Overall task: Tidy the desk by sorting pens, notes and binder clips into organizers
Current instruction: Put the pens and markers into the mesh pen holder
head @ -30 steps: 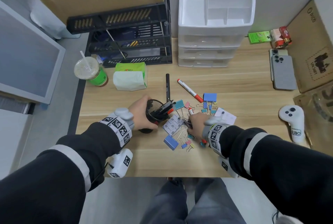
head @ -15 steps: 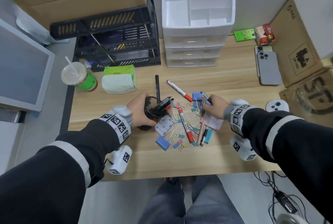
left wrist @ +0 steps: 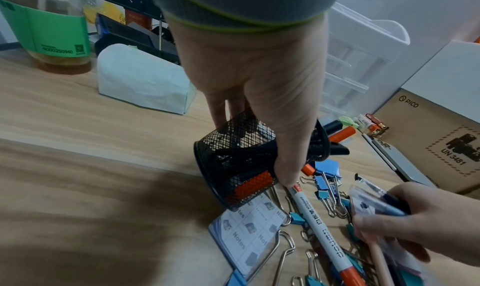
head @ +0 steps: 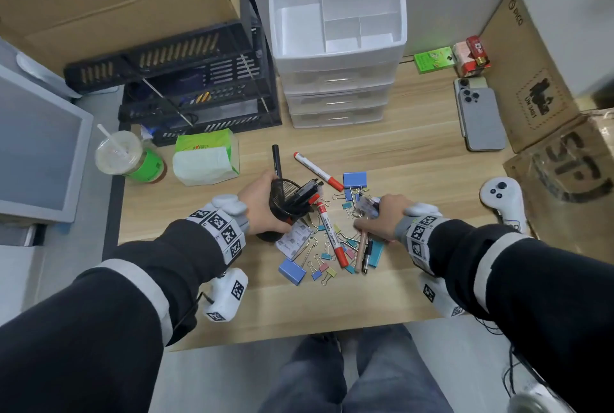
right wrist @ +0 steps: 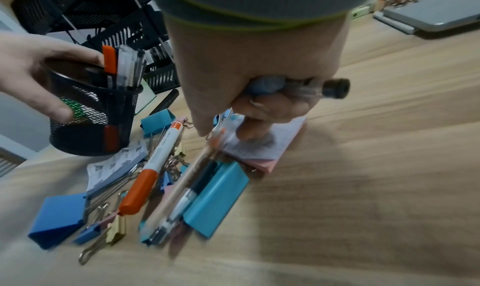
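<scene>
My left hand (head: 262,213) grips a black mesh pen cup (head: 286,203), tilted to the right and holding several pens. The left wrist view shows the cup (left wrist: 233,163) leaning over a notes pad (left wrist: 249,229). My right hand (head: 382,218) is curled round a clear blue pen (right wrist: 298,86) and hovers over the pile, its fingers by a wooden pencil (head: 360,249) and a stack of sticky notes (right wrist: 262,149). A white marker with a red cap (head: 330,234) lies among coloured binder clips (head: 324,268). Larger blue clips (head: 355,179) (head: 291,271) lie at the edges.
A white drawer organizer (head: 335,57) with open top compartments stands at the back centre, a black mesh tray stack (head: 199,93) to its left. A drink cup (head: 126,160), tissue pack (head: 206,160), second marker (head: 317,170), black pen (head: 276,160), phones (head: 480,116) and white controller (head: 501,200) are also on the desk.
My right hand left the pile and rose to the right with a pen, then came back down over the pile. My left hand has kept hold of the tilted cup.
</scene>
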Tool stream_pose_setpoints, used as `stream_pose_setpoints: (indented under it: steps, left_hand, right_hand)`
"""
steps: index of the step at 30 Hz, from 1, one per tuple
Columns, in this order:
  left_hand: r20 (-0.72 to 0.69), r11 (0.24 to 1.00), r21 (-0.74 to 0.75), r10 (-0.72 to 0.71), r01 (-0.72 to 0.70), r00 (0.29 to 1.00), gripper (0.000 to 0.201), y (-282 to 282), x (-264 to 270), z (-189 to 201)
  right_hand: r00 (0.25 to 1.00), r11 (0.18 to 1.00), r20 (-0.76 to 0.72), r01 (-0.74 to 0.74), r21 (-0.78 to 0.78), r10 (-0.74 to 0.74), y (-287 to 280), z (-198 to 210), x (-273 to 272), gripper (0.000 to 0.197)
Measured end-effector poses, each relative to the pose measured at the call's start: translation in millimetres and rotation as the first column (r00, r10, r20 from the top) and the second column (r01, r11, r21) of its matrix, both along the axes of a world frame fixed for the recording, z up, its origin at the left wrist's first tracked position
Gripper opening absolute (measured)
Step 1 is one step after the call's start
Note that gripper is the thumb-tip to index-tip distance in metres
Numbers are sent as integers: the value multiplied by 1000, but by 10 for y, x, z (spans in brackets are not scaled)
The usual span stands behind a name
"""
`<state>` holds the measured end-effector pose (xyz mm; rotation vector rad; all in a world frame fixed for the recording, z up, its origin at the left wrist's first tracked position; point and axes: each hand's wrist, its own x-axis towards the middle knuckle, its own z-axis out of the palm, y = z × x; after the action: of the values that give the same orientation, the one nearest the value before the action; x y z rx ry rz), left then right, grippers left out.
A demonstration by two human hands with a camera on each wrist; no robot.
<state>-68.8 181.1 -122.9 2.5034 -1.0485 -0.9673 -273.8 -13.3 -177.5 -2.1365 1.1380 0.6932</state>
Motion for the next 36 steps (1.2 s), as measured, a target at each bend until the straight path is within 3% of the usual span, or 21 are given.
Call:
stream_pose_setpoints:
  steps: [3,7,16,21,25,31,36]
  left_hand:
    - [5,1000,0,-4,4,1000,95,-9,-4,-13]
    - [4,1000,8,-19,19,1000,98,-5,-5,-27]
    - [17,1000,13,-23,23,1000,105,-25,36,5]
    - [12,999,30,-37,37,999,104,-11,35,12]
    - [24,998,51,-36,35,999,102,-17,67,74]
    - [58,992,109,-77,71,995,104,-10,109,201]
    - [96,978,174,-136,118,986,108,-4,122,284]
  right_hand:
    - [999,1000,-36,3,-24,-4,7,-17,63,44]
    - [995,995,-62,80,54,-76,11,-31,115,29]
    - [995,995,-6,96,-42,-96,24,-109,135,22]
    - [993,991,7,120,55,-121,-11,-52,147,17]
    - [983,977,140,87,196,-115,-140,206,202,25]
    - [856,892,369,201,406,-361,-279,739,504,23]
    - [725,797,458,208,567,-515,-188,987,869,26]
